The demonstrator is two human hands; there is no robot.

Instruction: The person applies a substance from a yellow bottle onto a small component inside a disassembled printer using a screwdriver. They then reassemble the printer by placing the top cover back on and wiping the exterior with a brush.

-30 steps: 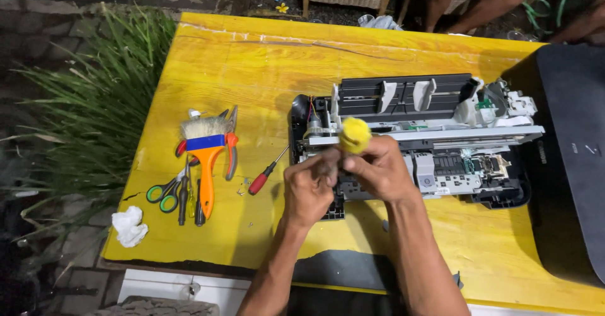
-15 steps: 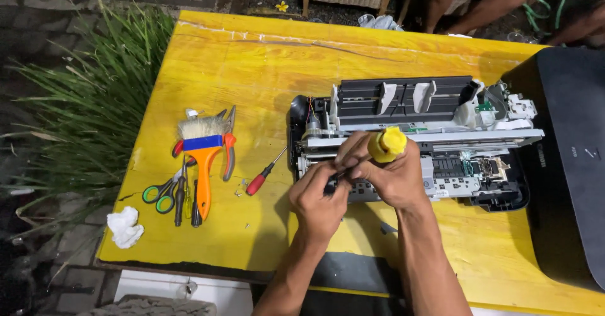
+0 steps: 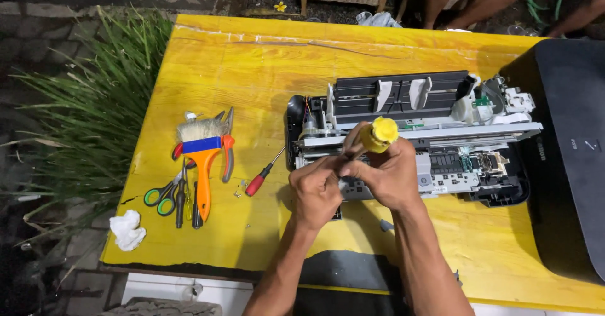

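The right hand (image 3: 392, 176) grips a yellow-handled screwdriver (image 3: 379, 134) over the opened printer (image 3: 416, 133); the left hand (image 3: 317, 189), fingers curled narrow, pinches its shaft beside it.

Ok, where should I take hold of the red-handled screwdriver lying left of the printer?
Probably by the red handle of the red-handled screwdriver, coming from above on its lower-left end. It lies flat and diagonal on the yellow table, with its thin shaft pointing up-right toward the printer.
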